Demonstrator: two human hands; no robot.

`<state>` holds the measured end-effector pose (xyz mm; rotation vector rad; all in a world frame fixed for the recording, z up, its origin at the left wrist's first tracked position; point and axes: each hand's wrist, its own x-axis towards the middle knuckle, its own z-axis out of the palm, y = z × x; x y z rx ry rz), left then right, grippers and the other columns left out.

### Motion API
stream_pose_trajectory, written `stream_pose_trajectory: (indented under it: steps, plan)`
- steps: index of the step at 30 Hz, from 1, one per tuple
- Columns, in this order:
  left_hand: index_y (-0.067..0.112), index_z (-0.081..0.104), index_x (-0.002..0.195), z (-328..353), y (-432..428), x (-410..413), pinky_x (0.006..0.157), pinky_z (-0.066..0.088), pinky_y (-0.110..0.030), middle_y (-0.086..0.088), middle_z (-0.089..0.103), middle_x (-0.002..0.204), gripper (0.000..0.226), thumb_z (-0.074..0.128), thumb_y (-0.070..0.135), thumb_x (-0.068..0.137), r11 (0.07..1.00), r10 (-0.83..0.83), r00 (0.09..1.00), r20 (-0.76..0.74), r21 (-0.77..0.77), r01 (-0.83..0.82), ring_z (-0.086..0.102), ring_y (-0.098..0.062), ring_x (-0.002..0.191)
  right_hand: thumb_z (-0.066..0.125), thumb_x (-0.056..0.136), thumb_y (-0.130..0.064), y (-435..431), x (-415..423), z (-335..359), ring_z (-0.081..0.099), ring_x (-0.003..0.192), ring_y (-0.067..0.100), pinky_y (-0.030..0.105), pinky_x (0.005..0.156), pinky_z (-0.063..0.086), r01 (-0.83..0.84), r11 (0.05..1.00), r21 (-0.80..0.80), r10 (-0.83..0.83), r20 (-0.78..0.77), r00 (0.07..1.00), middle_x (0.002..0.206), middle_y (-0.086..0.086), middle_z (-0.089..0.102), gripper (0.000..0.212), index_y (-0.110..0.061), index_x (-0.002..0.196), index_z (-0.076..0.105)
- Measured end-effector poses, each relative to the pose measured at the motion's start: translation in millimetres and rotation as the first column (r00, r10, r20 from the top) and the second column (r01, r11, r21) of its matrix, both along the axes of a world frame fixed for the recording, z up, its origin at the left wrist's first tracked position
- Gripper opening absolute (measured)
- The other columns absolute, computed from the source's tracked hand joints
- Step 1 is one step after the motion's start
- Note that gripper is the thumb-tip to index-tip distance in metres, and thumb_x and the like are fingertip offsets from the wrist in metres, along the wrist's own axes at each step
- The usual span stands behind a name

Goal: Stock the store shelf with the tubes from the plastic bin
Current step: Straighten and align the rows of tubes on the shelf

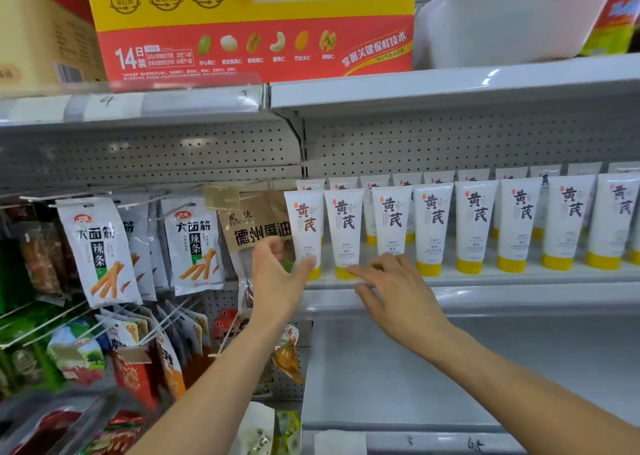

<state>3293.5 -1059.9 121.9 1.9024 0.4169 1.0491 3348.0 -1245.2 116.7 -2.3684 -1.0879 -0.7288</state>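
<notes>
White tubes with yellow caps stand cap-down in rows on the grey shelf [519,278]. The leftmost front tube [305,222] stands at the shelf's left end, and my left hand [277,278] touches its lower part with thumb on the front and fingers behind its left side. Beside it stands the second tube [344,226]. My right hand [398,291] reaches in with straight fingers, the fingertips touching that tube's yellow cap. Several more tubes [519,219] fill the row to the right, with a second row behind.
A white plastic bin [512,18] sits on the shelf above, beside a red and yellow nut box [249,24]. Snack packets [100,246] hang on pegs at the left. The lower shelf [398,378] lies below the tubes.
</notes>
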Motion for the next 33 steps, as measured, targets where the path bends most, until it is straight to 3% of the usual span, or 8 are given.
stream_pose_trajectory:
  steps: [4, 9, 13, 15, 18, 22, 26, 33]
  plan:
    - [0.026, 0.047, 0.119, -15, -51, -15, 0.095, 0.043, -0.026, 0.012, 0.050, 0.113, 0.041, 0.068, 0.026, 0.084, 0.973, -0.012, 0.994, 0.112, 0.231, -0.014, 0.050, -0.004, 0.106, 0.055, 0.081, -0.027, -35, 10, -8, 0.057, 0.084, 0.028, 0.038, 0.070, 0.048, 0.051, 0.988, 0.146, -0.061, 0.070, 0.996, 0.089, 0.002, 0.061, 0.033, -0.025, 0.110, 0.069]
    - [0.022, 0.047, 0.133, -28, -104, -8, 0.104, 0.039, -0.029, 0.004, 0.043, 0.133, 0.041, 0.051, 0.027, 0.092, 0.788, -0.193, 0.977, -0.091, 0.579, 0.210, 0.042, -0.009, 0.123, 0.058, 0.081, -0.029, -76, 23, -14, 0.057, 0.090, 0.033, 0.043, 0.076, 0.049, 0.177, 0.965, 0.191, -0.182, 0.010, 0.983, 0.095, 0.007, 0.061, 0.034, -0.026, 0.114, 0.068]
    - [0.028, 0.031, 0.148, -21, -125, 7, 0.112, 0.030, -0.035, -0.006, 0.016, 0.156, 0.062, 0.020, 0.036, 0.087, 0.766, -0.085, 0.940, -0.329, 0.582, 0.273, 0.024, -0.023, 0.139, 0.056, 0.092, -0.035, -89, 33, -14, 0.047, 0.112, 0.034, 0.042, 0.094, 0.042, 0.184, 0.977, 0.106, -0.173, -0.110, 0.979, 0.118, 0.011, 0.057, 0.037, -0.029, 0.129, 0.058]
    - [0.032, 0.031, 0.148, -17, -132, 15, 0.110, 0.034, -0.041, -0.007, 0.012, 0.158, 0.058, 0.026, 0.035, 0.090, 0.757, -0.001, 0.920, -0.392, 0.601, 0.257, 0.024, -0.027, 0.139, 0.046, 0.094, -0.046, -91, 36, -12, 0.045, 0.116, 0.034, 0.040, 0.097, 0.039, 0.185, 0.981, 0.053, -0.179, -0.103, 0.979, 0.122, 0.012, 0.055, 0.042, -0.031, 0.132, 0.055]
    - [0.036, 0.034, 0.146, -10, -137, 25, 0.106, 0.031, -0.040, -0.011, 0.021, 0.155, 0.059, 0.025, 0.035, 0.088, 0.727, 0.122, 0.897, -0.425, 0.654, 0.211, 0.034, -0.032, 0.130, 0.033, 0.091, -0.054, -90, 40, -6, 0.047, 0.115, 0.036, 0.041, 0.095, 0.040, 0.201, 0.979, -0.016, -0.202, -0.066, 0.977, 0.121, 0.015, 0.057, 0.051, -0.034, 0.134, 0.053]
    - [0.039, 0.035, 0.145, -4, -137, 36, 0.101, 0.031, -0.038, -0.008, 0.035, 0.144, 0.053, 0.029, 0.035, 0.092, 0.717, 0.212, 0.875, -0.436, 0.678, 0.163, 0.040, -0.032, 0.123, 0.042, 0.096, -0.051, -86, 48, 0, 0.046, 0.113, 0.034, 0.039, 0.095, 0.039, 0.196, 0.977, -0.087, -0.201, -0.046, 0.979, 0.122, 0.011, 0.056, 0.044, -0.038, 0.138, 0.046]
    - [0.042, 0.030, 0.146, -3, -132, 43, 0.107, 0.027, -0.038, -0.009, 0.031, 0.149, 0.052, 0.040, 0.033, 0.096, 0.750, 0.196, 0.835, -0.515, 0.627, 0.210, 0.037, -0.031, 0.130, 0.037, 0.096, -0.055, -82, 57, -1, 0.041, 0.120, 0.030, 0.038, 0.099, 0.038, 0.136, 0.986, -0.093, -0.150, -0.164, 0.975, 0.129, 0.008, 0.050, 0.047, -0.041, 0.141, 0.039]
    - [0.040, 0.029, 0.147, -5, -136, 43, 0.110, 0.021, -0.035, -0.005, 0.034, 0.148, 0.053, 0.039, 0.034, 0.095, 0.773, 0.179, 0.839, -0.514, 0.601, 0.204, 0.035, -0.025, 0.133, 0.033, 0.095, -0.057, -78, 64, -5, 0.045, 0.116, 0.029, 0.036, 0.098, 0.037, 0.112, 0.987, -0.116, -0.126, -0.116, 0.985, 0.128, 0.006, 0.054, 0.047, -0.041, 0.139, 0.040]
